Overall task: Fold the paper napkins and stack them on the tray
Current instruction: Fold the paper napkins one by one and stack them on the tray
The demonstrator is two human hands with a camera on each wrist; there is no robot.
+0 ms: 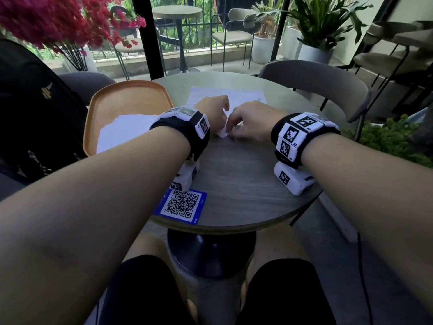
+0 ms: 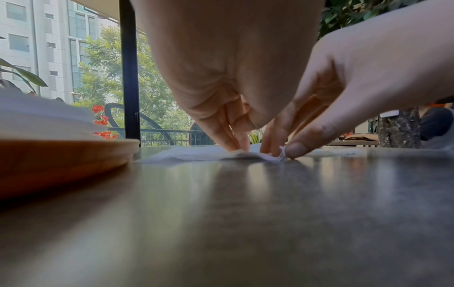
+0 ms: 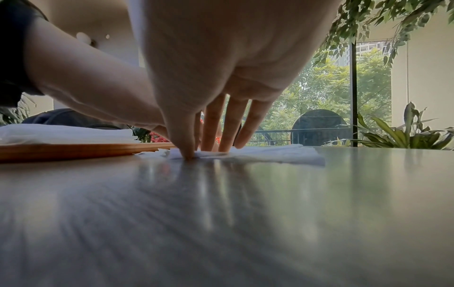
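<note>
left hand (image 1: 214,109): fingertips press the white napkin (image 1: 222,133) flat
right hand (image 1: 251,124): straight fingers press it too
tray (image 1: 110,102): orange, left, holds napkin stack (image 1: 121,132)

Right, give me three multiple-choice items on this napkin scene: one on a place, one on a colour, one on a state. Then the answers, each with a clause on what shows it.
1. Where does the stack of folded napkins lie?
A. on the tray
B. on the grey chair
C. on the QR card

2. What colour is the tray?
A. blue
B. orange-brown
C. black

3. What is the napkin being worked doing?
A. hanging in the air between both hands
B. lying flat on the table under the fingertips of both hands
C. lying crumpled on the floor

Answers:
1 A, the head view shows the white stack inside the tray's rim.
2 B, its rim and bare floor look orange-brown in all three views.
3 B, both wrist views show the left hand and the right hand with fingertips down on it on the tabletop.
</note>
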